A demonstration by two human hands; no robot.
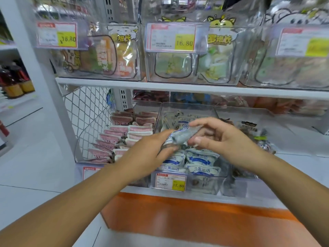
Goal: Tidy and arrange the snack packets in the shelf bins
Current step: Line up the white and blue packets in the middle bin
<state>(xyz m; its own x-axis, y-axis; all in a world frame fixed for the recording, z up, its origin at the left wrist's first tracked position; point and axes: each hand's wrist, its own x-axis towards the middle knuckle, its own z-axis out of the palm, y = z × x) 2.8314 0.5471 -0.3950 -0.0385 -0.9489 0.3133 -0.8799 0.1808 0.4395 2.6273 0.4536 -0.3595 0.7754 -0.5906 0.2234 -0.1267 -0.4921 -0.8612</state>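
Observation:
A small white-and-blue snack packet point(180, 135) is held between both hands above the middle clear bin point(188, 106) on the lower shelf. My left hand point(151, 150) grips its left end from below. My right hand point(219, 138) pinches its right end between thumb and fingers. Under the hands, several more white-and-blue packets point(201, 162) lie in rows at the front of that bin. The bin to the left holds pink-and-white packets point(122, 138) stacked in slanted rows. The bin to the right holds dark packets point(249, 127), partly hidden by my right hand.
A price tag reading 17.80 point(170, 181) hangs on the middle bin's front. The upper shelf point(178, 86) carries clear bins with large pouches point(219, 50) and 16.80 tags point(170, 37). A white wire mesh panel point(85, 113) closes the left side. An orange base point(178, 216) runs below.

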